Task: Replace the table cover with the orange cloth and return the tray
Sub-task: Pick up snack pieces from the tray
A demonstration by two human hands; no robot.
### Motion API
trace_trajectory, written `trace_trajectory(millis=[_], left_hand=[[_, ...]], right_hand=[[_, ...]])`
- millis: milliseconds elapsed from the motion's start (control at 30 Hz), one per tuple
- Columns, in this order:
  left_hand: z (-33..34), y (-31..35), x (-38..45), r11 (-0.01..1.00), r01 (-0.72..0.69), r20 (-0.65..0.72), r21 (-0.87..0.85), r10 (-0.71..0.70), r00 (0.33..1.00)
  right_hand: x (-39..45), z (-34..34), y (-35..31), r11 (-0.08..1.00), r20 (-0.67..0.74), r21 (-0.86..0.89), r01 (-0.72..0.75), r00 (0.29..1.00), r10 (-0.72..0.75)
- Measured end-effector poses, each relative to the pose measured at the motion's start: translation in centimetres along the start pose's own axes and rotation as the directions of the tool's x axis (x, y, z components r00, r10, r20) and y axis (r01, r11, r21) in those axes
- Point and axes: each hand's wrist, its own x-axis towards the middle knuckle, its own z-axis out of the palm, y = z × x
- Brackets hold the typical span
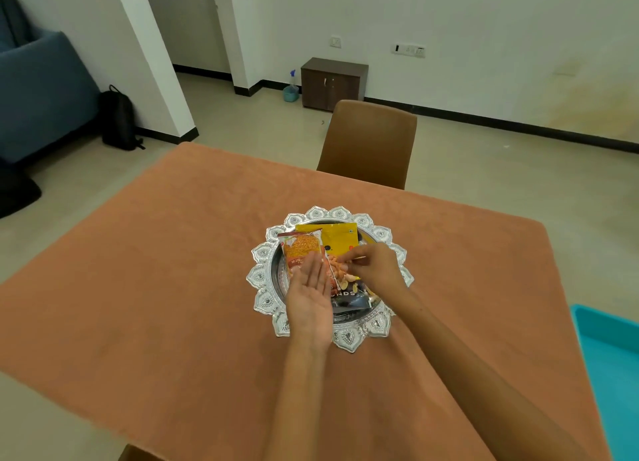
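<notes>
Orange cloth (173, 270) covers the surface, tray (262, 253) back mid-frame; my left hand (309, 287) flat open, right hand (371, 265) pinching a packet (340, 270)

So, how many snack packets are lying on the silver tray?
3 show on the silver tray: an orange packet at the left, a yellow packet at the back, and a dark nut packet under the hands. More may be hidden beneath them.

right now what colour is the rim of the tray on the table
Silver, with an embossed petal pattern on the tray rim; the head view shows it.
</notes>
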Motion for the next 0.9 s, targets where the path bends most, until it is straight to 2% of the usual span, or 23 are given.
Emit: trace_trajectory(millis=[67,200,433,533,600,667,700,800,900], left_hand=[[0.8,-0.2,0.5,0.997,0.053,-0.012,-0.058,-0.054,0.999],[1.9,-0.9,1.0,0.962,0.095,0.027,-0.256,-0.091,0.996],[1.5,-1.3,2.0,0.929,0.122,0.012,-0.35,-0.126,0.992],[1.2,-1.0,2.3,0.932,0.099,-0.04,-0.35,-0.12,0.992],[0.7,-0.2,2.2,0.919,0.068,-0.051,-0.388,-0.095,0.994],[0.0,0.8,2.1,0.922,0.024,-0.052,-0.387,-0.048,0.997],[-0.3,1.3,2.0,0.931,0.011,-0.054,-0.365,-0.033,0.998],[-1.0,1.8,1.8,0.949,0.015,-0.039,-0.315,-0.029,0.999],[-1.4,1.6,1.6,0.957,0.037,-0.024,-0.286,-0.046,0.999]], right_hand=[[-0.4,-0.5,-1.8,0.994,0.092,0.102,0.037,0.995,-0.047],[-1.9,0.1,-3.5,0.994,0.136,0.012,0.108,0.985,-0.108],[-3.3,0.4,-2.9,0.967,0.124,-0.139,0.212,0.973,-0.195],[-3.1,0.1,-3.1,0.967,0.041,-0.089,0.239,0.971,-0.236],[-2.3,-0.4,-2.7,0.98,-0.023,0.002,0.199,0.98,-0.199],[-0.9,-1.0,-1.2,0.991,-0.076,0.08,0.109,0.992,-0.102],[-0.2,-1.2,-0.1,0.996,-0.081,0.053,0.067,0.995,-0.063],[0.3,-0.8,2.2,0.975,0.01,-0.22,-0.014,1.0,0.017],[-0.2,1.1,2.9,0.957,0.19,-0.288,0.015,0.981,0.042]])
